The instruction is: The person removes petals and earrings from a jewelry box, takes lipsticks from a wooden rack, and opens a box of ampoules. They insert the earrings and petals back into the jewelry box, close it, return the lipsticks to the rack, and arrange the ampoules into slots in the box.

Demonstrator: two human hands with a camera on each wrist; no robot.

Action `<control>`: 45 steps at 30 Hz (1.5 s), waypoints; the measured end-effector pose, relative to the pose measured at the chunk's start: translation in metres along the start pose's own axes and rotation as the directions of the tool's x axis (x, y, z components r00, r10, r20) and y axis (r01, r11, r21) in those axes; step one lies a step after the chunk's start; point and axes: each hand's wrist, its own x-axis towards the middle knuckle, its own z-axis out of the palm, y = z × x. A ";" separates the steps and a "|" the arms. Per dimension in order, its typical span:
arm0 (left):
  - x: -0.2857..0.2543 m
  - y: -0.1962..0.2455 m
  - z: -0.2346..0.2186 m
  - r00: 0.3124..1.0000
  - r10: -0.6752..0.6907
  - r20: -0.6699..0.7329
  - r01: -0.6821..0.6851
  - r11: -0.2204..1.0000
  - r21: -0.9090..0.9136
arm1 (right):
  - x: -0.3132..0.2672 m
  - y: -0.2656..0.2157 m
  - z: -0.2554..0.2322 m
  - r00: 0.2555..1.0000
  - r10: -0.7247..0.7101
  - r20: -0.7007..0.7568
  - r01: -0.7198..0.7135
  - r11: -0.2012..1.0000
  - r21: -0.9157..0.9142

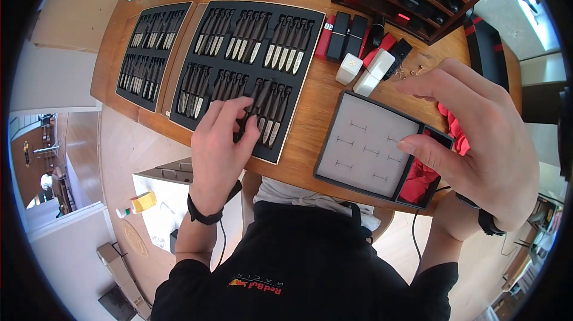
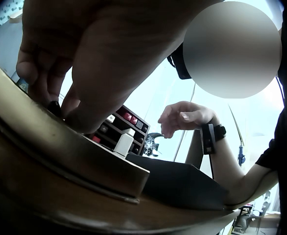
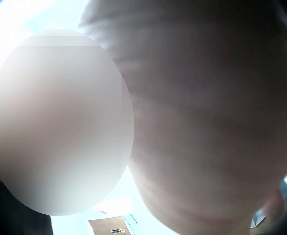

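Observation:
In the head view my left hand [image 1: 216, 139] reaches over a black foam tray [image 1: 224, 64] of slim dark sticks with pale, rounded ends [image 1: 286, 57]. Its thumb and fingers pinch a dark stick [image 1: 259, 95] at the tray's lower row; the left wrist view shows a dark tip [image 2: 54, 108] between them. Raised above a shallow dark box [image 1: 325, 154] is my right hand [image 1: 486, 133], its fingers loosely bent and holding nothing. A pale insert with several slots [image 1: 364, 136] fills most of that box, and red cloth [image 1: 418, 185] lies at its side.
A second tray of sticks [image 1: 146, 52] lies further left. Between tray and box stand white square tubes [image 1: 350, 69], with black and red tubes [image 1: 339, 31] behind. A dark wooden shelf unit [image 1: 382, 14] stands at the back. Small gold-coloured bits [image 1: 412, 72] lie near the right hand.

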 end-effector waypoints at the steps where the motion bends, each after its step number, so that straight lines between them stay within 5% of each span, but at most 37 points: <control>1: 0.001 0.000 0.000 1.000 0.003 -0.018 -0.003 1.000 -0.007 | 0.000 -0.001 0.000 1.000 0.000 0.001 0.000 1.000 0.001; 6: 0.004 -0.005 -0.005 0.998 -0.054 -0.039 0.056 0.996 0.073 | -0.002 -0.003 0.001 1.000 0.003 0.007 -0.003 1.000 0.009; 11: -0.001 0.004 -0.002 0.985 0.160 -0.059 -0.152 0.980 0.127 | -0.001 -0.008 0.002 1.000 0.003 0.031 -0.002 1.000 -0.015; 24: 0.027 0.014 -0.006 0.975 0.058 0.216 -0.101 0.976 0.194 | 0.001 -0.014 0.008 0.998 0.004 0.057 -0.003 1.000 -0.030; 45: 0.017 0.018 0.002 0.985 -0.021 0.172 -0.018 0.975 0.221 | -0.005 -0.010 0.018 0.996 -0.077 -0.038 0.075 0.997 -0.035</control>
